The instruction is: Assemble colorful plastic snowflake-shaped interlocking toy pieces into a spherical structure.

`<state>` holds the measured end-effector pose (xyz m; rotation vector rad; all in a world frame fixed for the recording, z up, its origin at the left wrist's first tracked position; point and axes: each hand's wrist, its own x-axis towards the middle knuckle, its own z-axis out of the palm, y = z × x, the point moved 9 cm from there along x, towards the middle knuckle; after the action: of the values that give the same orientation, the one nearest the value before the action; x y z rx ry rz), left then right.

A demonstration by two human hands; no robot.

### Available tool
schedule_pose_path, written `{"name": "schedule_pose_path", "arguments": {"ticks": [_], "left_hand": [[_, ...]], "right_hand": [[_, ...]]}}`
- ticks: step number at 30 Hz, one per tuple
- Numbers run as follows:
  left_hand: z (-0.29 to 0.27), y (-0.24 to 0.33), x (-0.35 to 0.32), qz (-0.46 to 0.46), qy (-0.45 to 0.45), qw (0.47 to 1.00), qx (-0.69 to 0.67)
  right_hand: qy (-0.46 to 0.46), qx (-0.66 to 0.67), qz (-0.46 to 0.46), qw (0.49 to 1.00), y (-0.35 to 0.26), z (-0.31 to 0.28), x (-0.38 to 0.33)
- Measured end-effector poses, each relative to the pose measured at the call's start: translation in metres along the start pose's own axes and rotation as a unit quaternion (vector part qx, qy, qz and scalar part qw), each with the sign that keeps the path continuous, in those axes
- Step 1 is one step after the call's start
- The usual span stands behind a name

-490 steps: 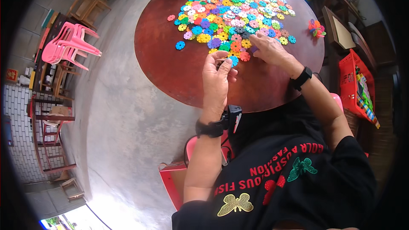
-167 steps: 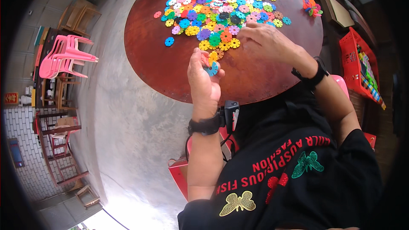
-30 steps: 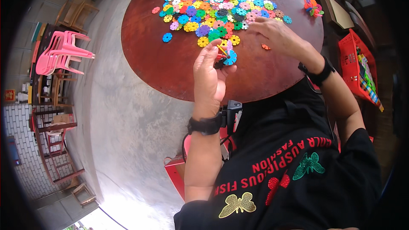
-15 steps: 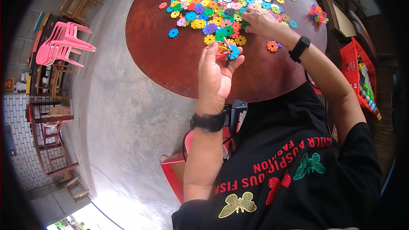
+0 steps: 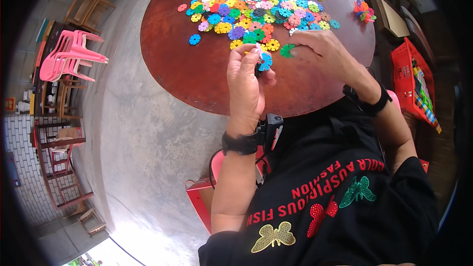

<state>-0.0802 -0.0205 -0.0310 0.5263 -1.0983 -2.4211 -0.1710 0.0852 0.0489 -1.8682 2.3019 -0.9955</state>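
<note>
My left hand (image 5: pixel 245 76) is closed around a small cluster of joined flower-shaped discs; a blue disc (image 5: pixel 265 62) shows at its front, with pink and yellow bits above. The rest of the cluster is hidden by my fingers. To its right, my right hand (image 5: pixel 327 54) pinches a green notched disc (image 5: pixel 287 50), held apart from the cluster over the table. Beyond both hands a wide pile of flower-shaped discs (image 5: pixel 246 7) in many colours lies on the round brown table (image 5: pixel 170 34).
A finished-looking cluster of coloured discs (image 5: pixel 363 12) sits at the table's right edge. Further right is a red plastic basket (image 5: pixel 406 81) with coloured pieces. Stacked pink chairs (image 5: pixel 74 56) and wooden stools (image 5: pixel 91 10) stand at the left. A pink stool (image 5: pixel 199 197) is by my left arm.
My right hand has drawn back from the pile toward me, bringing a green disc. The fingers of my left hand have closed more around the cluster.
</note>
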Motion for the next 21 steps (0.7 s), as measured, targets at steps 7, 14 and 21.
{"name": "schedule_pose_path", "arguments": {"ticks": [7,14,21], "left_hand": [[0.016,-0.004,-0.004,-0.03,-0.037,0.999,0.015],[0.018,-0.009,-0.006,-0.052,-0.035,0.998,0.013],[0.016,-0.011,-0.006,-0.045,-0.041,0.997,0.056]], "right_hand": [[0.085,0.07,0.015,0.994,-0.01,-0.006,-0.021],[0.063,0.064,0.02,0.996,-0.016,-0.001,-0.021],[0.057,0.054,0.013,0.997,-0.021,-0.002,-0.022]]}}
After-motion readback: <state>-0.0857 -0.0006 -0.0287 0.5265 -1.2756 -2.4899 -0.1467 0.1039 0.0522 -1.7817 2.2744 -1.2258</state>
